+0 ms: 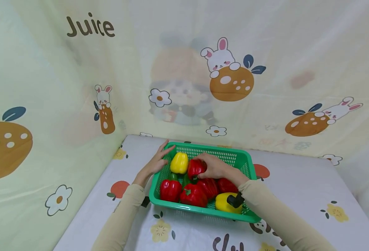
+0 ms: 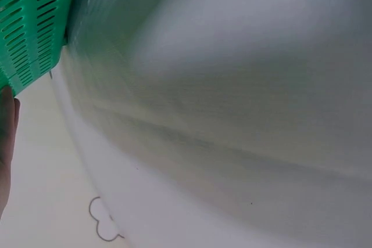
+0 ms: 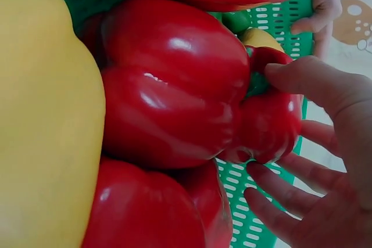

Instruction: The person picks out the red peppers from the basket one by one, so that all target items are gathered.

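Note:
A green plastic basket (image 1: 232, 218) holds red and yellow bell peppers. My right hand (image 1: 215, 166) is around a red bell pepper (image 1: 195, 168) near the basket's middle; in the right wrist view its thumb lies by the stem of that pepper (image 3: 270, 123) and the fingers on the other side. My left hand (image 1: 155, 163) rests at the basket's left edge with fingers fairly straight; the left wrist view shows part of it against the outer wall (image 2: 29, 27). A yellow bell pepper (image 1: 179, 163) stands just left of the gripped one.
Along the basket's front lie a red bell pepper (image 1: 170, 190), another red bell pepper (image 1: 194, 195) and a yellow bell pepper (image 1: 224, 203). Green vegetables (image 1: 173, 176) show partly between them. A printed cloth (image 1: 300, 195) covers the table, with a curtain (image 1: 134, 69) behind.

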Demonstrator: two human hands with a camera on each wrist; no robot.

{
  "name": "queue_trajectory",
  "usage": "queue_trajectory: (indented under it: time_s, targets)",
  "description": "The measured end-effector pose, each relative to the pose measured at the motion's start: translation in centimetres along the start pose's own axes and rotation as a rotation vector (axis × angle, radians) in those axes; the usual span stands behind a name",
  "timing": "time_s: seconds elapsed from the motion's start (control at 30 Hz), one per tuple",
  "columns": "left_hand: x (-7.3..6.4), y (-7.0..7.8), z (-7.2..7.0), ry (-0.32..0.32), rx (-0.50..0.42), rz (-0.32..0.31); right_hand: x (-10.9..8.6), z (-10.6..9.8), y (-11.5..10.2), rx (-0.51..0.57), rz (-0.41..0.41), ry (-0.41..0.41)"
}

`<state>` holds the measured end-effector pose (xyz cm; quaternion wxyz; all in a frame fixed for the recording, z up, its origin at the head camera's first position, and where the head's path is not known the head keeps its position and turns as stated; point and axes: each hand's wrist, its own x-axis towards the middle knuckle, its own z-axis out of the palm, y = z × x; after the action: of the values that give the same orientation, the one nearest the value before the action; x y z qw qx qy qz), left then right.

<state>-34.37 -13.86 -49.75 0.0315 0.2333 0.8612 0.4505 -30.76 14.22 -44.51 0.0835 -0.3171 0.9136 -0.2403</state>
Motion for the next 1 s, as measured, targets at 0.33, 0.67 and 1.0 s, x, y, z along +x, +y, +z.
queue_trajectory:
  time_s: [0.33, 0.67, 1.0]
  targets:
    - [0.2, 0.2, 0.2, 0.006, -0.007, 0.01, -0.9, -1.6, 0.2, 0.127, 0.08, 0.071]
    - [-0.3, 0.2, 0.3, 0.004, 0.003, 0.007, -3.1, -3.7, 1.1, 0.227, 0.173, 0.176]
    - [-0.2, 0.4, 0.4, 0.002, 0.006, -0.003, -5.7, -7.2, 3.6, 0.326, 0.26, 0.292]
